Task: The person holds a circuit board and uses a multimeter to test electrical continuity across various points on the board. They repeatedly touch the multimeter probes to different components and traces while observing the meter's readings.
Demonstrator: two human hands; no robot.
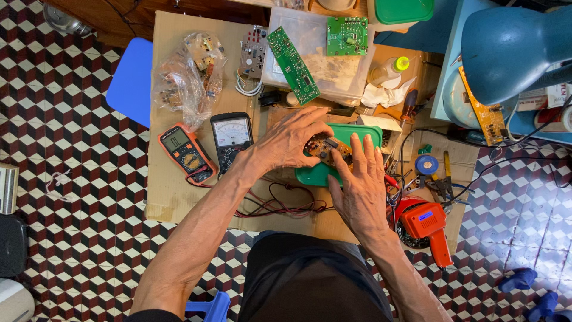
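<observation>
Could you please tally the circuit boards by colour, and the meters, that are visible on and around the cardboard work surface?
Green circuit boards: 2, one long, one square
Brown circuit board between the left hand and right hand: 1
Orange circuit board by the lamp: 1
Grey circuit board: 1
Meters: 2, orange digital, black analogue
Total: 7
</observation>
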